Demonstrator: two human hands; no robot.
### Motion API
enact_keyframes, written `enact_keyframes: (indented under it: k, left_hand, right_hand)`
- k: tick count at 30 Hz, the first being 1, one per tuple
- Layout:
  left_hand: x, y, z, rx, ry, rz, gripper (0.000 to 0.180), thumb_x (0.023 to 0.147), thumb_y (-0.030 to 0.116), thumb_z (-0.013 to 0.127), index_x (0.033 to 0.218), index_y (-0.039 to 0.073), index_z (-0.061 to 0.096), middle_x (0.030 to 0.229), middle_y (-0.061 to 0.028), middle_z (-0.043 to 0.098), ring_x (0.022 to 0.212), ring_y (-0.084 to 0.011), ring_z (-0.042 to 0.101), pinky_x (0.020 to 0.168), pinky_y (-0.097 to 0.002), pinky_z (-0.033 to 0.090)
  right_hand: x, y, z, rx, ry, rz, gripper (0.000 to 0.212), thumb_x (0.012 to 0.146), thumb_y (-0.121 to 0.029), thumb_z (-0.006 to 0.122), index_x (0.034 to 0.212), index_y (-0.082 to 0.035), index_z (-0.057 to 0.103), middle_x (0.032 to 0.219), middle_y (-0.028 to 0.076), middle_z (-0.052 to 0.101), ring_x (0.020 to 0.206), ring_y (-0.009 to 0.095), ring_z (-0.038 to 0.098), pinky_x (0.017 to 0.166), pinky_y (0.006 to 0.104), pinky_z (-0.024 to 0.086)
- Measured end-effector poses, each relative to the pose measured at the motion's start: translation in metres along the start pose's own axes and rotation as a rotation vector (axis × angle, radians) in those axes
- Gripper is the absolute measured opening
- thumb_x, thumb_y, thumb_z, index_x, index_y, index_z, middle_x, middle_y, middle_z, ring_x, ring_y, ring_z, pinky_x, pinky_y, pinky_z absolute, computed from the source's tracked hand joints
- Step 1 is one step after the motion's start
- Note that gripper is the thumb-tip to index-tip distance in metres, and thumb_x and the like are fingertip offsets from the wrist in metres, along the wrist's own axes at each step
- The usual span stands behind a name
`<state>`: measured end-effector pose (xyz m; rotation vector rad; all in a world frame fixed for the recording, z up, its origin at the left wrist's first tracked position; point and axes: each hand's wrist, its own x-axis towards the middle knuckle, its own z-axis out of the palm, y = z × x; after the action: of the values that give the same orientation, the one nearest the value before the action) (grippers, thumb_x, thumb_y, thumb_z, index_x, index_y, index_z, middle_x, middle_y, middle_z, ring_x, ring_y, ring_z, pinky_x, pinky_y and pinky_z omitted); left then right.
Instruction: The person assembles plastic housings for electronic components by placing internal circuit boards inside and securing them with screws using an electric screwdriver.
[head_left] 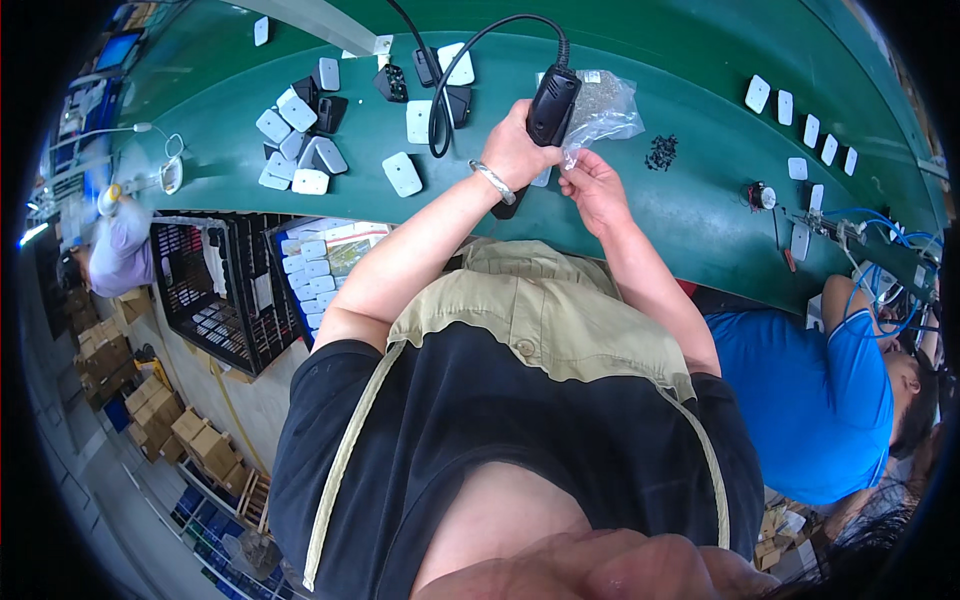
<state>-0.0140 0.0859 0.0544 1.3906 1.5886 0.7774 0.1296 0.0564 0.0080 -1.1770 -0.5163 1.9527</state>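
Observation:
A black corded electric screwdriver (553, 108) is in my left hand (518, 152), whose fingers close round its lower part. The cord loops up and to the left from its top. My right hand (596, 192) is closed in a pinch close to the screwdriver's lower end, at the bottom corner of a clear plastic bag (608, 108). What lies between those fingertips is too small to make out. Small greyish pieces fill the bag. Below my left hand a dark part (510, 204) shows at the bench edge, beside a partly hidden white plate.
Small black screws (660, 153) lie heaped on the green bench (700, 215). White plates and black housings (300, 140) are piled left; more white plates (785, 107) stand right. A black crate (225, 290) is below left. A co-worker in blue (800, 390) sits right, near blue tubes.

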Motion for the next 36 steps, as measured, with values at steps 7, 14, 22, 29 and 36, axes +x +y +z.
enact_keyframes:
  k: [7,14,22,29,36]
  left_hand:
    - [0.005,0.002,0.000,0.084,-0.062,0.007,0.061,0.055,0.019,0.072,0.106,0.001,0.045,0.090,-0.0127,0.059,0.082,-0.0232,0.059,0.073,-0.0307,0.046]
    - [0.005,-0.006,0.007,0.060,-0.100,-0.024,0.063,0.055,0.020,0.072,0.108,0.000,0.044,0.091,-0.0127,0.060,0.083,-0.0218,0.059,0.074,-0.0298,0.046]
    - [0.007,-0.008,0.006,-0.038,-0.168,-0.003,0.063,0.053,0.019,0.073,0.107,0.000,0.045,0.088,-0.0105,0.060,0.081,-0.0176,0.059,0.074,-0.0278,0.046]
    - [0.000,0.001,0.009,0.159,-0.094,0.019,0.056,0.054,0.017,0.071,0.102,0.002,0.047,0.085,-0.0118,0.059,0.077,-0.0202,0.059,0.071,-0.0293,0.046]
    - [-0.003,0.003,0.005,0.184,-0.017,-0.032,0.058,0.054,0.015,0.070,0.105,0.002,0.046,0.086,-0.0133,0.060,0.079,-0.0232,0.059,0.072,-0.0305,0.046]
  right_hand:
    - [-0.002,0.003,0.007,0.034,0.117,-0.032,0.016,0.081,-0.016,0.058,0.091,-0.004,0.058,0.075,-0.001,0.057,0.060,0.005,0.047,0.052,0.0181,0.038]
    - [0.001,-0.001,0.004,-0.129,0.141,-0.104,0.014,0.082,-0.018,0.057,0.085,-0.005,0.058,0.073,0.000,0.057,0.060,0.006,0.047,0.052,0.0180,0.037]
    - [-0.007,-0.020,-0.001,-0.254,0.057,-0.015,0.013,0.083,-0.014,0.053,0.084,-0.003,0.059,0.073,0.001,0.060,0.060,0.006,0.050,0.052,0.0188,0.039]
    - [-0.003,-0.017,0.000,-0.475,0.032,-0.049,0.014,0.083,-0.014,0.051,0.079,-0.002,0.056,0.069,0.003,0.059,0.058,0.007,0.050,0.051,0.0210,0.041]
    - [0.003,-0.003,-0.002,-0.633,0.176,-0.175,0.017,0.079,-0.017,0.052,0.082,0.000,0.055,0.065,0.003,0.057,0.055,0.009,0.051,0.050,0.0228,0.042]
